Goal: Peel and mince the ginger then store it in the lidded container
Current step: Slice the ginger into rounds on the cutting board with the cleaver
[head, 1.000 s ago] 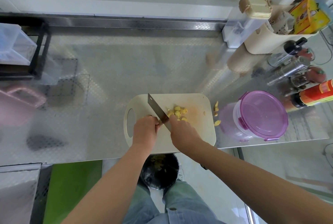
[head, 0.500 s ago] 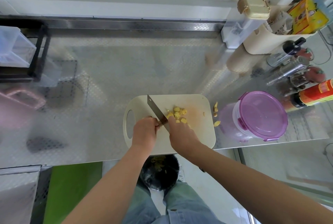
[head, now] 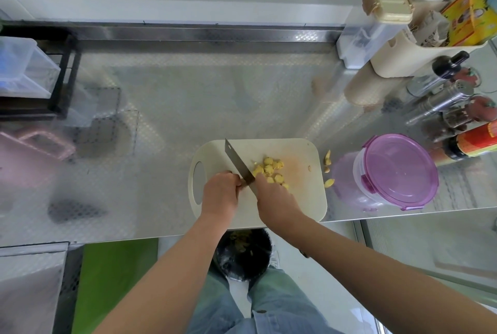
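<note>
Steel counter [head: 188, 105], embossed, with a window ledge along the far side. We have the cream cutting board [head: 295, 150] at the near edge. The knife [head: 236, 161] runs near-right to far-left, tip pointing far-left. Right hand [head: 277, 199] is clenched round its near end; the handle is hidden. Left hand [head: 220, 193] has curled fingers pinching a brownish ginger piece [head: 243, 184] against the blade's left face. Yellow ginger slices [head: 269, 171] are piled just right of the blade. The lidded container [head: 398, 172], purple lid on, stands right of the board, with peel scraps [head: 327, 157] between. A wide stretch of counter lies far and left of the board; bottles [head: 441, 102] crowd the far right.
</note>
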